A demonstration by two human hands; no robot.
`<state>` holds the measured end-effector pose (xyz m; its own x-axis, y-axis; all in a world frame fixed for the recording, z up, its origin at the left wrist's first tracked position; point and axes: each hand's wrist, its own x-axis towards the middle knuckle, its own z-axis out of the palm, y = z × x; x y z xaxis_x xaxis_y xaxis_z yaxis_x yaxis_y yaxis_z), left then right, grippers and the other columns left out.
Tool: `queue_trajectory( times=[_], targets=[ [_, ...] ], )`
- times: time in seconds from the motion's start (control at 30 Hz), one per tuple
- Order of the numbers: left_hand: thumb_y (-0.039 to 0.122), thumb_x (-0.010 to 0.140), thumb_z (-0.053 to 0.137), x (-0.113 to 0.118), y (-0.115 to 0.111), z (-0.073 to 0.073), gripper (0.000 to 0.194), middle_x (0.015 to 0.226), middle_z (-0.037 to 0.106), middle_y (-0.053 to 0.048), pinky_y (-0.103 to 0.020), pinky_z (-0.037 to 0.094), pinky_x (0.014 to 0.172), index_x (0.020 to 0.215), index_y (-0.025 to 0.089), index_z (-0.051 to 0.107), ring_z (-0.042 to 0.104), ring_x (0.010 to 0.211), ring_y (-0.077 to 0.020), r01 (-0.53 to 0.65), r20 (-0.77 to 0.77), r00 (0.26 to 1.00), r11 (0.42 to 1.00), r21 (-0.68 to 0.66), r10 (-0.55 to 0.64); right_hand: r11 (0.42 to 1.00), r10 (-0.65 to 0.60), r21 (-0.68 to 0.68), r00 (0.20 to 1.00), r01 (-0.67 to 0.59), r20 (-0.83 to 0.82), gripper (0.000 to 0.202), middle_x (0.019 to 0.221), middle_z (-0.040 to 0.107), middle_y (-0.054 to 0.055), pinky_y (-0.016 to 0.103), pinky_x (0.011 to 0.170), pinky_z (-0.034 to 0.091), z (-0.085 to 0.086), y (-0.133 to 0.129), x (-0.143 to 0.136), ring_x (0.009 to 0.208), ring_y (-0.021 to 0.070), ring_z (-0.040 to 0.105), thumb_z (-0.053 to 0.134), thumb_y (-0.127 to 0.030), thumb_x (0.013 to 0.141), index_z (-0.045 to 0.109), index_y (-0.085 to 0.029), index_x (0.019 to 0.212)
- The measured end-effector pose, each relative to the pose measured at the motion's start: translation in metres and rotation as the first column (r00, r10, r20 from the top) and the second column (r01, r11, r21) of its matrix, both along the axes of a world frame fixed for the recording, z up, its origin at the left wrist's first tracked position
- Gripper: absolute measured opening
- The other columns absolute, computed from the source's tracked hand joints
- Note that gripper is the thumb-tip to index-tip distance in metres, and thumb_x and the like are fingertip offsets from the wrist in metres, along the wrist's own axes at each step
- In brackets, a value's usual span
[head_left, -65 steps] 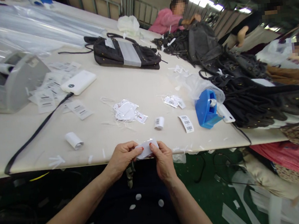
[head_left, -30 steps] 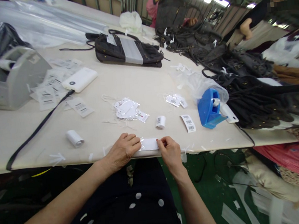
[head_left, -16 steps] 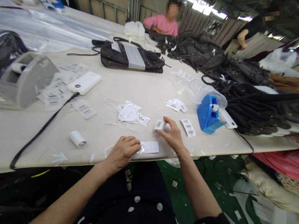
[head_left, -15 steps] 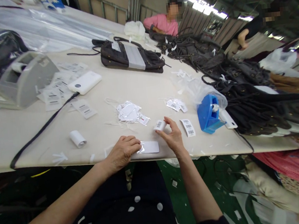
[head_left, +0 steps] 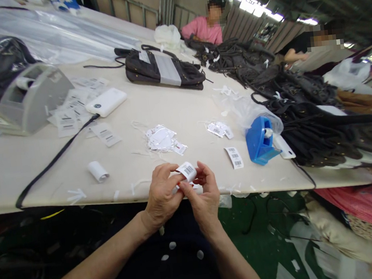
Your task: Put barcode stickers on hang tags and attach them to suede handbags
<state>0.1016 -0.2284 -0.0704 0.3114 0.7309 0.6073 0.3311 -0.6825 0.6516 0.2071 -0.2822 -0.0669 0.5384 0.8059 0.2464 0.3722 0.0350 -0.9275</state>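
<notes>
A small curled barcode label point(head_left: 187, 171) is held up at the table's front edge between my two hands. My left hand point(head_left: 165, 192) grips its left side, fingers bent. My right hand point(head_left: 204, 194) closes on it from the right, thumb near the left fingertips. Beneath the fingers a white card shows only as a sliver, mostly hidden. Just beyond lies a pile of white hang tags point(head_left: 161, 138) with thin strings. Farther right are a few barcoded tags point(head_left: 219, 129) and a flat strip of barcode labels point(head_left: 234, 157).
A blue dispenser point(head_left: 260, 143) stands to the right, near piled dark bags point(head_left: 330, 130). On the left are a grey dispenser point(head_left: 37, 101), a white power bank point(head_left: 107, 102) with a black cable, and a rolled label point(head_left: 98, 171). A wrapped dark bag point(head_left: 166, 69) lies behind. Two people work farther back.
My right hand has moved left with the barcode label to meet my left hand. The left hand has lifted from the white card's spot on the table and now grips the label too.
</notes>
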Motion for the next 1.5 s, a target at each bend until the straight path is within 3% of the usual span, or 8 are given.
queue_trajectory(
  times=[0.13,0.23,0.3,0.43,0.53,0.87,1.3,1.5],
  targets=[
    [0.018,0.077,0.054,-0.005,0.001,0.008,0.010,0.092,0.058,-0.007,-0.029,0.043,0.081,0.073,0.016,0.063,0.052,0.091,-0.0181,0.159,0.072,0.987,0.965,-0.208,-0.147,0.997,0.073,0.022,0.993,-0.076,0.097,0.049,0.105,0.053,0.008,0.033,0.074,0.047,0.009,-0.007,0.000,0.088,0.0174,0.053,0.063,-0.033,0.074,0.047,-0.020,0.118],
    [0.019,0.078,0.051,-0.010,0.000,0.017,0.011,0.078,0.060,-0.002,-0.023,0.043,0.069,0.076,0.016,0.061,0.055,0.074,-0.0134,0.326,0.156,0.945,0.823,-0.465,-0.286,0.990,0.106,0.060,0.962,-0.125,0.252,0.038,0.115,0.048,0.009,0.039,0.086,0.043,0.016,-0.010,0.009,0.105,0.0215,0.047,0.059,-0.030,0.078,0.052,-0.022,0.114],
    [0.022,0.077,0.051,-0.012,-0.001,0.020,0.012,0.069,0.058,0.000,-0.022,0.041,0.063,0.075,0.015,0.061,0.052,0.066,-0.0120,0.342,0.197,0.939,0.744,-0.574,-0.280,0.981,0.155,0.062,0.940,-0.182,0.305,0.035,0.120,0.046,0.009,0.043,0.094,0.037,0.019,-0.011,0.014,0.113,0.0231,0.042,0.058,-0.028,0.079,0.054,-0.023,0.113],
    [0.026,0.075,0.052,-0.013,-0.002,0.021,0.015,0.065,0.056,0.000,-0.022,0.040,0.061,0.073,0.014,0.061,0.050,0.063,-0.0118,0.365,0.234,0.931,0.659,-0.658,-0.281,0.949,0.304,0.014,0.926,-0.315,0.224,0.029,0.110,0.057,0.007,0.041,0.094,0.039,0.017,-0.010,0.017,0.107,0.0211,0.049,0.055,-0.026,0.081,0.057,-0.024,0.110],
    [0.025,0.075,0.050,-0.012,-0.003,0.020,0.016,0.066,0.058,-0.001,-0.023,0.039,0.061,0.072,0.013,0.061,0.050,0.064,-0.0120,0.389,0.240,0.919,0.617,-0.684,-0.313,0.947,0.320,-0.004,0.939,-0.322,0.126,0.024,0.100,0.062,0.005,0.038,0.088,0.043,0.012,-0.012,0.013,0.097,0.0195,0.055,0.054,-0.026,0.082,0.060,-0.023,0.105],
    [0.025,0.073,0.050,-0.008,-0.005,0.020,0.015,0.062,0.054,0.002,-0.021,0.039,0.057,0.072,0.014,0.060,0.046,0.059,-0.0101,0.367,0.219,0.926,0.603,-0.708,-0.306,0.968,0.251,-0.002,0.968,-0.251,0.026,0.015,0.090,0.064,0.003,0.031,0.079,0.044,0.005,-0.015,0.009,0.086,0.0163,0.058,0.051,-0.026,0.085,0.064,-0.022,0.091],
    [0.029,0.075,0.051,-0.007,-0.007,0.018,0.017,0.063,0.052,0.002,-0.022,0.039,0.059,0.070,0.014,0.058,0.046,0.062,-0.0110,0.321,0.144,0.931,0.564,-0.761,-0.336,0.987,0.158,0.005,0.974,-0.161,0.159,0.022,0.074,0.058,0.002,0.029,0.071,0.041,-0.008,-0.016,0.007,0.074,0.0142,0.053,0.041,-0.027,0.089,0.057,-0.018,0.077],
    [0.027,0.075,0.050,-0.008,-0.006,0.017,0.018,0.058,0.044,0.004,-0.020,0.035,0.055,0.062,0.015,0.053,0.041,0.057,-0.0091,0.303,0.107,0.933,0.586,-0.751,-0.345,0.986,0.128,-0.092,0.988,-0.136,-0.088,0.029,0.067,0.052,-0.001,0.024,0.060,0.037,-0.008,-0.018,0.004,0.065,0.0118,0.048,0.044,-0.037,0.087,0.055,-0.017,0.070]
  ],
)
